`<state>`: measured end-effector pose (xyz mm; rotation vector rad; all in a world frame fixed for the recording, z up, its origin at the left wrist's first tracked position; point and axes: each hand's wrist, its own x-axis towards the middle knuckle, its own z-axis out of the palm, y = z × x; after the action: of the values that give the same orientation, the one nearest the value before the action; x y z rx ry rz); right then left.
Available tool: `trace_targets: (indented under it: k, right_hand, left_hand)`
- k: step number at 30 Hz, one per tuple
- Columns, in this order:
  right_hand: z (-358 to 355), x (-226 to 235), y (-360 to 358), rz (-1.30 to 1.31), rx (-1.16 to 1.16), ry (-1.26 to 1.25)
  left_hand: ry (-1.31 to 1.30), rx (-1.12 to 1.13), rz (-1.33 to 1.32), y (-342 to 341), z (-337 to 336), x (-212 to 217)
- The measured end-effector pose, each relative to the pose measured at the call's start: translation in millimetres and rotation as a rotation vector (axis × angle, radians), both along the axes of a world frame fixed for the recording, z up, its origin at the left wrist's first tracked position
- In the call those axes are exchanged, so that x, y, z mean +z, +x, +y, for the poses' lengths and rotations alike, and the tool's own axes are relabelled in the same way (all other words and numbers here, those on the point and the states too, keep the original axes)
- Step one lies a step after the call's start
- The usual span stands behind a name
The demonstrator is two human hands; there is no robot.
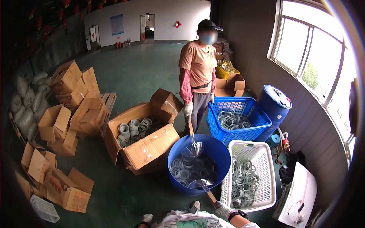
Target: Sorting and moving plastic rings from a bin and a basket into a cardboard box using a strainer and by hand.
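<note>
Right hand point(223, 209) fingers closed round ladle handle point(209, 195); left unseen

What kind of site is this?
Likely a small factory or warehouse floor: a blue tub of liquid and grey rings, plastic baskets of rings, opened cardboard boxes on green concrete. The right hand holds a ladle.

A white knitted work glove is worn on the right hand point(223, 210), with a black band at the wrist.
</note>
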<state>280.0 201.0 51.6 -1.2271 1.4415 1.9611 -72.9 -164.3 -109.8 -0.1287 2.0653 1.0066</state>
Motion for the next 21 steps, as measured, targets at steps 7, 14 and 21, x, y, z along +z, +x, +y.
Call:
trace_targets:
  k: [7,14,21]
  right_hand:
    - [1,3,-11,-0.155,0.130,0.136]
    - [-9,21,-20,-0.151,0.038,0.139]
    - [-28,67,-36,-0.774,2.483,1.607]
  left_hand:
    - [0.054,0.050,-0.059,0,-2,-4]
    - [0.127,0.133,-0.124,-1,-17,-9]
    - [-0.076,-0.736,0.386,-17,-33,-3]
